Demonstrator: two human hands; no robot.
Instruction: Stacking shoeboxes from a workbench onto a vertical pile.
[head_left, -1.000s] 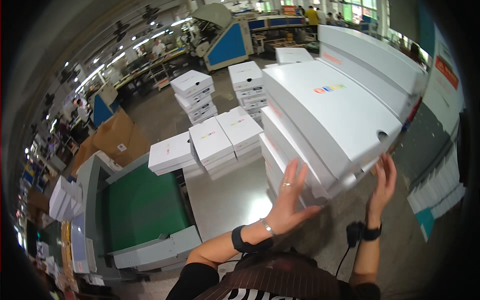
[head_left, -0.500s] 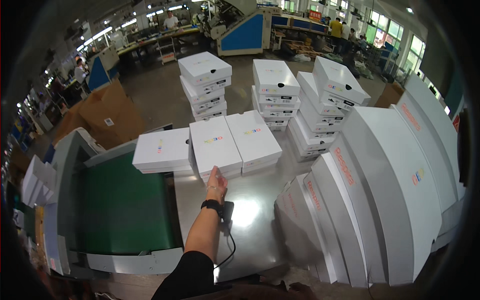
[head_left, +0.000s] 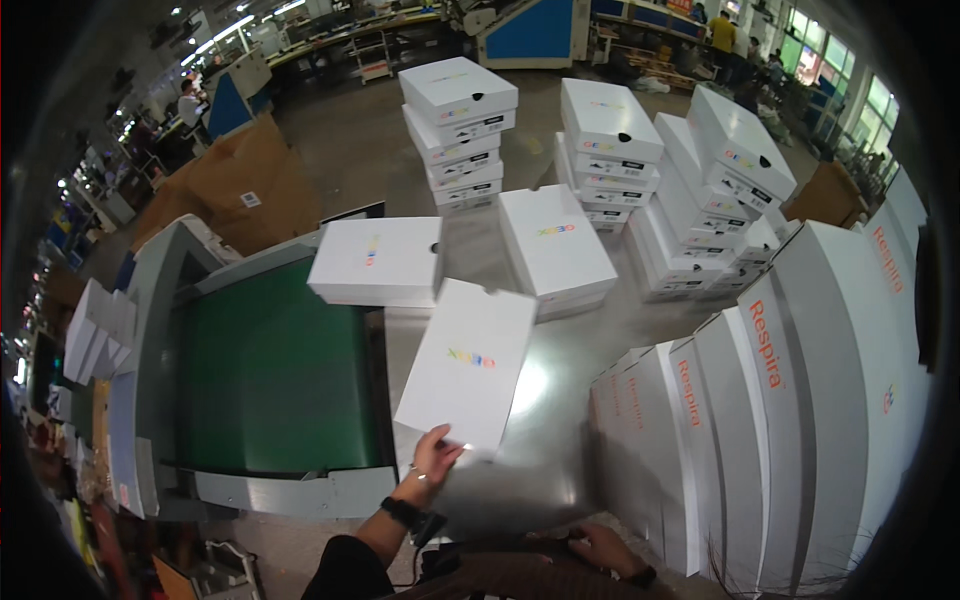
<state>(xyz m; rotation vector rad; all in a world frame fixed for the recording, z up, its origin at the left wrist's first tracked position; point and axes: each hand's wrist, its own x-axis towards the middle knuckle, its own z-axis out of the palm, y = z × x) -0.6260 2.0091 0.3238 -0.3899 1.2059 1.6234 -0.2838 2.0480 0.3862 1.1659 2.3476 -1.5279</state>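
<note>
A white shoebox (head_left: 470, 365) with colourful lettering on its lid sits askew over the metal table, its near edge close to me. My left hand (head_left: 436, 455) grips that near edge, thumb and fingers pinching it; a dark band and a cabled device are on the wrist. My right hand (head_left: 603, 548) is low near my body at the table's front edge, its fingers loosely bent and apart, touching no box that I can see. Beyond the held box lie a second shoebox (head_left: 558, 240) and, on its left, a third shoebox (head_left: 375, 262) beside the green belt.
A green conveyor belt (head_left: 270, 380) runs at the left. Shoebox stacks stand at the back (head_left: 458, 95) and back right (head_left: 742, 150). Large nested white box parts (head_left: 810, 400) with red lettering fill the right side. Brown cartons (head_left: 235, 190) stand beyond the belt.
My left hand has drawn the middle shoebox toward me and turned it, parting it from the box on its right. My right hand now shows at the lower edge. The view has shifted.
</note>
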